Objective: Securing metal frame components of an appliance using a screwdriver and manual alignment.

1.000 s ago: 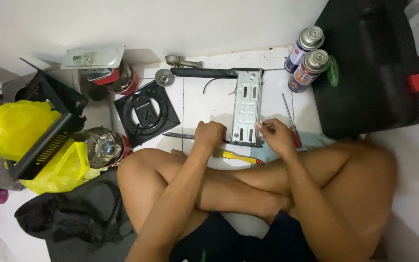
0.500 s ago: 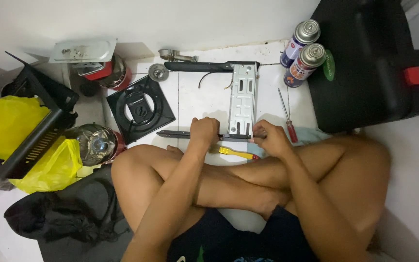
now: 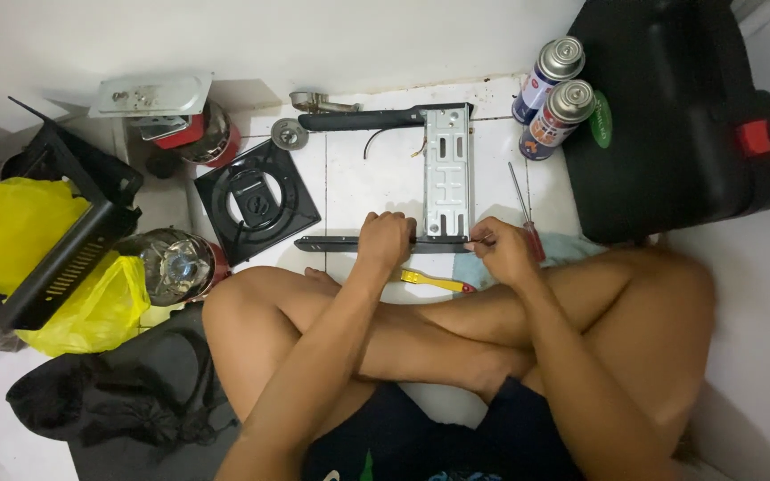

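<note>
Black metal bar (image 3: pixel 336 242) lies on the white tile floor (image 3: pixel 367 187) near the wall. Left hand (image 3: pixel 385 240) grips it; right hand (image 3: pixel 503 251) pinches its end. Stuff crowds both sides.

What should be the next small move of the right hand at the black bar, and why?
Probably a small turning or pushing motion at that joint. The right hand pinches something small, too tiny to identify, where the black bar meets the perforated metal plate, while the left hand presses the bar down.
</note>
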